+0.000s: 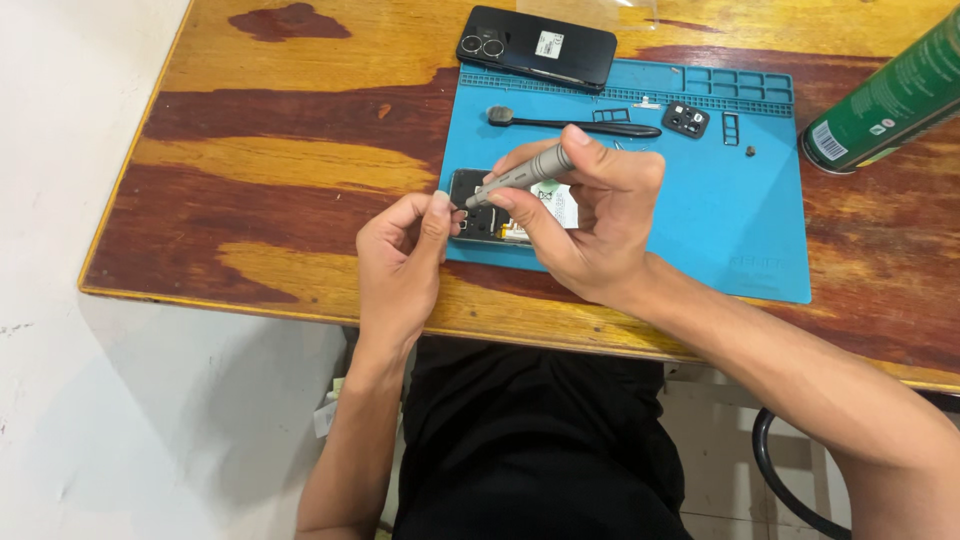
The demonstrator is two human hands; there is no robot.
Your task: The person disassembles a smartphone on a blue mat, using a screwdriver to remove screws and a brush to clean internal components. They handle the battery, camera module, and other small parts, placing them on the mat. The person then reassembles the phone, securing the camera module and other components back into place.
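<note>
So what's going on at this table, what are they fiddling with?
A person is working on an opened phone that lies on a blue repair mat on a wooden table. The right hand holds a grey precision screwdriver with its tip down at the phone's upper end, while the left hand steadies the phone's edge. Further back on the mat lie a black brush and a small camera part. The phone's black back cover rests beyond, and a green spray can lies at the right.
</note>
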